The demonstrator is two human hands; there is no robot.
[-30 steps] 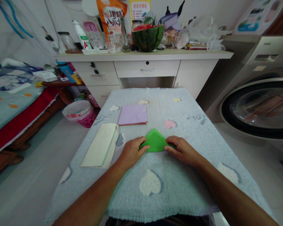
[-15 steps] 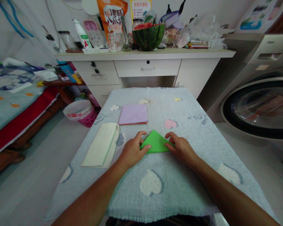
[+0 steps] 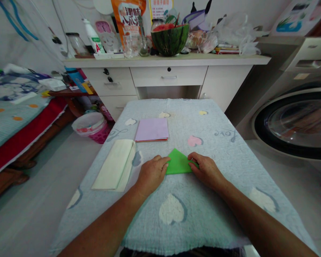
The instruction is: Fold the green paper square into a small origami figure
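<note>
A green sheet of paper, folded into a triangle with its point facing away from me, lies on the cloth-covered table. My left hand is closed over its left corner, fingers and thumb together. At the right corner, my right hand pinches the paper between thumb and curled fingers. Both side corners of the triangle are hidden by my hands. Beyond it sits a stack of square paper with a lilac sheet on top. To the left lies a folded cream-coloured sheet.
A white desk stands past the table, bearing a cut watermelon, an orange bag, jars and plastic bags. On the right is a washing machine. A pink waste bin and a bed are at the left.
My left hand has shifted a little right and its fingers have closed over the left corner of the green paper. My right hand has barely moved.
</note>
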